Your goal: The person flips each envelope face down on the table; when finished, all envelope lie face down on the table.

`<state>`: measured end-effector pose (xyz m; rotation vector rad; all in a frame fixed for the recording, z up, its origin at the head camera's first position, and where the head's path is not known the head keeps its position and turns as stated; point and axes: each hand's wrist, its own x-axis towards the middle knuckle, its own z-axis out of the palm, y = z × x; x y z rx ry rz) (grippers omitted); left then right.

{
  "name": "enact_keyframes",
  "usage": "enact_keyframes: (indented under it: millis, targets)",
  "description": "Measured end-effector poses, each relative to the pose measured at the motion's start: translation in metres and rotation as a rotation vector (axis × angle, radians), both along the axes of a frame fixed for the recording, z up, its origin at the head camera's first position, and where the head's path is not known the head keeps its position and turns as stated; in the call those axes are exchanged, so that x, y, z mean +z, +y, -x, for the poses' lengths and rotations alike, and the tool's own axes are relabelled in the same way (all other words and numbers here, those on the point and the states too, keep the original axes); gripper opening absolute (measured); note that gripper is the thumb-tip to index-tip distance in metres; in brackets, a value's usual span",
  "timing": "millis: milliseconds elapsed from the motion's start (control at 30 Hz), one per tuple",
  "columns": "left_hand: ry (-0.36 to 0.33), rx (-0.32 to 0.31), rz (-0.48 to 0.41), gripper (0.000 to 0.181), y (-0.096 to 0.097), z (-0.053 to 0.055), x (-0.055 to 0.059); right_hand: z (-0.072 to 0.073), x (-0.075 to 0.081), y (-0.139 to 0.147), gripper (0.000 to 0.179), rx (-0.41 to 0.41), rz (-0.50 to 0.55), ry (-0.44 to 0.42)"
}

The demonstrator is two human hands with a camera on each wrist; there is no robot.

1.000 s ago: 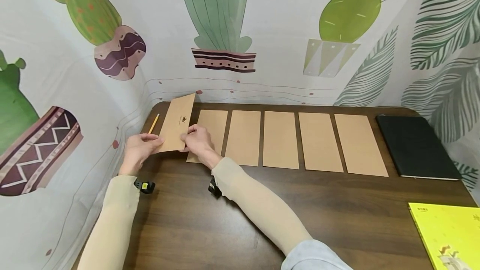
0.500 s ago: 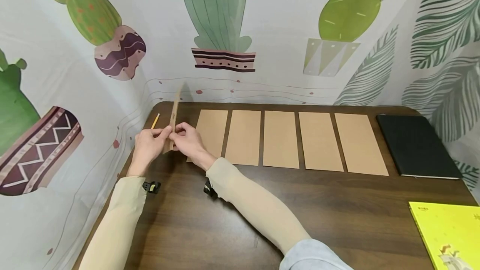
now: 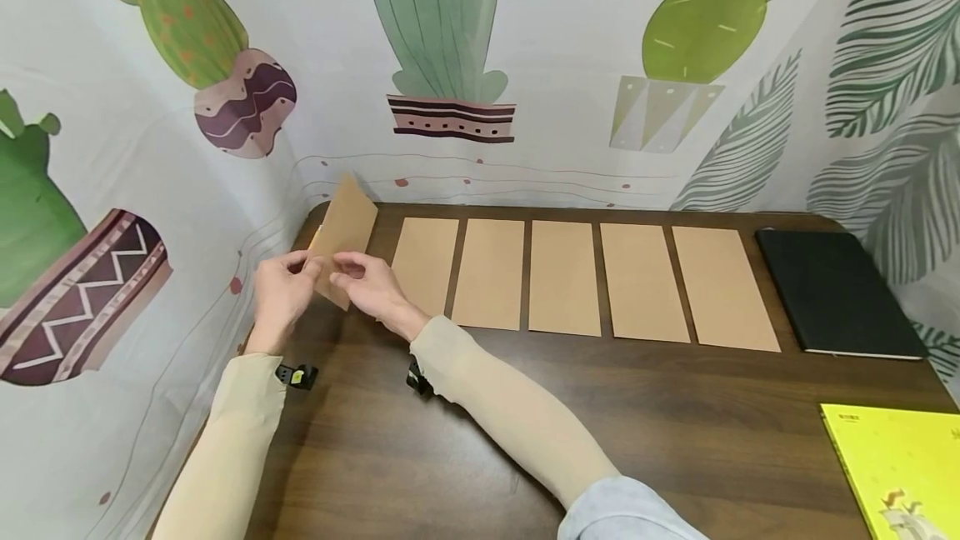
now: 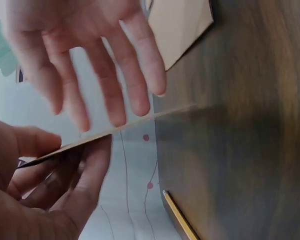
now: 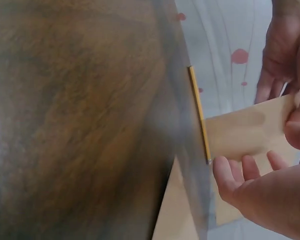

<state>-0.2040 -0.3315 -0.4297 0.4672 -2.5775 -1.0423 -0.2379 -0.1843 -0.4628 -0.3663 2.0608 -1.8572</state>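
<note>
A thin brown kraft-paper card (image 3: 348, 223) stands tilted up off the table at the back left corner. My left hand (image 3: 281, 294) pinches its lower left edge between thumb and fingers; in the left wrist view the card (image 4: 90, 140) appears nearly edge-on. Beside its other face is my right hand (image 3: 378, 286), fingers loosely extended and not closed round it. The right wrist view has the right hand (image 5: 270, 195) with spread, slightly bent fingers near the card's plain side (image 5: 240, 132). A yellow pencil (image 5: 199, 115) lies behind the card, mostly hidden in the head view.
Several similar brown cards (image 3: 564, 277) lie flat in a row along the back of the dark wooden table (image 3: 420, 457). A black notebook (image 3: 840, 294) is at the row's right end, and a yellow book (image 3: 900, 465) at the front right. Cactus-print cloth walls border the table.
The card has turned from its logo side, through edge-on, to its plain side facing the head camera. My right hand has let go of its right edge and shifted left.
</note>
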Motion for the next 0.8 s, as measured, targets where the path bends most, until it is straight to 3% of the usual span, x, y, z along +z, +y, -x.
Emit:
enact_keyframes:
  millis: [167,333,433,600,800]
  targets:
    - [-0.004,0.057,-0.239,0.034,-0.005,-0.005,0.002,0.003,-0.009,0.001,0.05,-0.046,-0.051,-0.014]
    - [-0.016,0.072,-0.496,0.036,-0.012,-0.006,0.002,0.005,-0.013,0.004,0.074,-0.076,-0.028,-0.067]
    - [-0.025,0.073,-0.604,0.04,-0.017,-0.005,0.0,0.005,-0.012,0.006,0.079,-0.086,-0.045,-0.08]
    - [-0.082,0.035,-0.594,0.052,-0.026,-0.002,-0.004,0.006,-0.01,0.007,0.081,-0.11,-0.12,-0.059]
    - [-0.192,-0.028,-0.468,0.057,-0.038,0.001,-0.013,0.009,-0.009,0.005,0.087,-0.113,-0.219,-0.032]
